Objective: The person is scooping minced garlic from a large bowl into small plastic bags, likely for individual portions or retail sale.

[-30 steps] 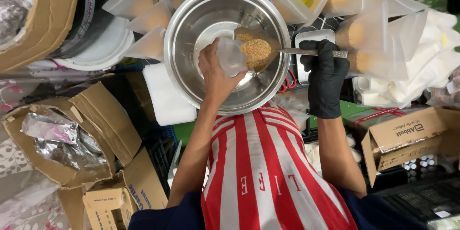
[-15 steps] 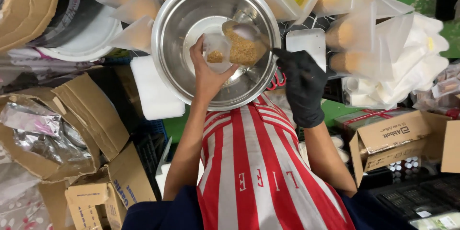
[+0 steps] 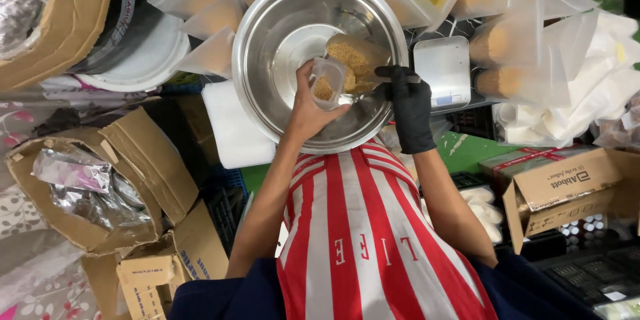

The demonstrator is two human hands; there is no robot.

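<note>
A green table (image 3: 467,150) is largely covered: a steel bowl (image 3: 267,40), a small white scale (image 3: 441,70), a white foam block (image 3: 230,130) and clear filled bags (image 3: 513,60) are set on it.

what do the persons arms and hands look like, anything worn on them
The left hand is bare, with no glove, and that forearm is uncovered. The right hand wears a black glove reaching just past the wrist; the forearm above it is bare too.
</note>
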